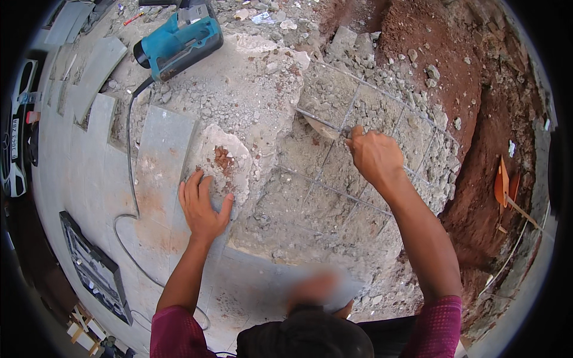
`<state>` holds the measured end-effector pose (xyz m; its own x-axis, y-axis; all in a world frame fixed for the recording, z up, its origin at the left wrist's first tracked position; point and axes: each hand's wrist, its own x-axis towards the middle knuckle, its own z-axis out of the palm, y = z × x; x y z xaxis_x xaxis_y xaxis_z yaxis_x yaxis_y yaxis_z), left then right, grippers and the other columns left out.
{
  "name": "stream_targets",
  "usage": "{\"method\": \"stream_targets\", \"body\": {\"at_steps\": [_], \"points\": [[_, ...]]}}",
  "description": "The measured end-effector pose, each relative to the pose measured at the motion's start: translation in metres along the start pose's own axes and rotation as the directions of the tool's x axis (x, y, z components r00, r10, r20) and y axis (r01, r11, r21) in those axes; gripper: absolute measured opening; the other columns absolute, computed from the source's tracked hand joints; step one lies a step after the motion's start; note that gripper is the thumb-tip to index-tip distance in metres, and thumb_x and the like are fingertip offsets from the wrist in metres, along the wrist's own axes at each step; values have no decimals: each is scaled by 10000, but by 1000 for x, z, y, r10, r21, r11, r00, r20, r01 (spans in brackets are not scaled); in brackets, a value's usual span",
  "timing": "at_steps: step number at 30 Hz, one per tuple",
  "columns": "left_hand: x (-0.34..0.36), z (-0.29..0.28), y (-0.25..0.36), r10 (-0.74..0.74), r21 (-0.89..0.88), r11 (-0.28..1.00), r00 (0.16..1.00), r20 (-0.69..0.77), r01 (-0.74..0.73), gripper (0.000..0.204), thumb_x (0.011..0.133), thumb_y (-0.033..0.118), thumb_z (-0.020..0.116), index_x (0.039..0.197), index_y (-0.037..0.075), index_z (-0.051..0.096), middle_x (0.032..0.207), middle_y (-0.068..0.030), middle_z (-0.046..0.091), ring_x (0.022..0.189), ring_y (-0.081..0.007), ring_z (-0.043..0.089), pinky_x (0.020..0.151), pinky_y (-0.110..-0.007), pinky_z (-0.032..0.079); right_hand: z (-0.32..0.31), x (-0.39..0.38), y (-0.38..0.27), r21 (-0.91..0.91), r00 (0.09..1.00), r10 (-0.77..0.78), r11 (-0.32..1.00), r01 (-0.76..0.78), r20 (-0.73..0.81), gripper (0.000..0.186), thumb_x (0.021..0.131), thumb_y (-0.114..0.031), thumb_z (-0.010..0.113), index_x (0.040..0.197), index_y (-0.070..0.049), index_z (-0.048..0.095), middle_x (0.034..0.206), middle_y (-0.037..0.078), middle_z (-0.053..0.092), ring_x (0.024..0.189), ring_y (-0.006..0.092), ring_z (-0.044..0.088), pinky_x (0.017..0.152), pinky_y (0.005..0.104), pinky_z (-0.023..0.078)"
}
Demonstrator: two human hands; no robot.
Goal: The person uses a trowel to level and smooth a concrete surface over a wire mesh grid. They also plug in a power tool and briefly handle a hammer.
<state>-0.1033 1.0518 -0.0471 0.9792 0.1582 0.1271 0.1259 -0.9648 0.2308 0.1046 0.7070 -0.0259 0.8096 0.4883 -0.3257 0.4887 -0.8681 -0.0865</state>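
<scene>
My right hand is closed round the handle of what looks like a trowel, most of the handle hidden in the fist. The tool's thin blade points left and lies low over broken concrete rubble, beside the wires of an exposed steel mesh. My left hand leans with spread fingers on the pale broken slab and the tile edge next to it. A small heap of reddish soil sits on that slab just beyond the fingertips.
A teal power tool lies at the far left, its cable looping toward me over grey tiles. An opened black case is at left. A red-soil trench runs along the right, with an orange digging tool. A car stands leftmost.
</scene>
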Motion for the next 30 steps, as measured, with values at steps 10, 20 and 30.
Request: {"method": "stream_targets", "body": {"at_steps": [10,20,30], "points": [[-1,-5,4,-4,6,1000,1000,16,4,560,882,300,762,1329,15,584,1420,-204,546,1347,-403,497,1198,-595,263,-12,-23,-16,69,990,-61,996,52,130,350,1026,-337,619,946,-2,680,765,200,733,734,381,750,655,490,592],[1,-5,-1,1,-10,1000,1000,15,-1,572,867,300,769,1328,18,584,1420,-198,548,1337,-405,501,1188,-601,274,-55,-49,-11,22,991,-18,1000,15,132,228,988,-248,643,1021,-25,673,794,185,738,746,373,750,660,469,592],[1,-2,0,-2,12,1000,1000,24,2,588,846,328,778,1304,7,595,1402,-228,547,1332,-403,503,1186,-594,275,-52,-80,133,37,967,252,967,-253,40,352,1019,-393,639,988,-42,637,749,231,687,786,479,683,713,568,520]]}}
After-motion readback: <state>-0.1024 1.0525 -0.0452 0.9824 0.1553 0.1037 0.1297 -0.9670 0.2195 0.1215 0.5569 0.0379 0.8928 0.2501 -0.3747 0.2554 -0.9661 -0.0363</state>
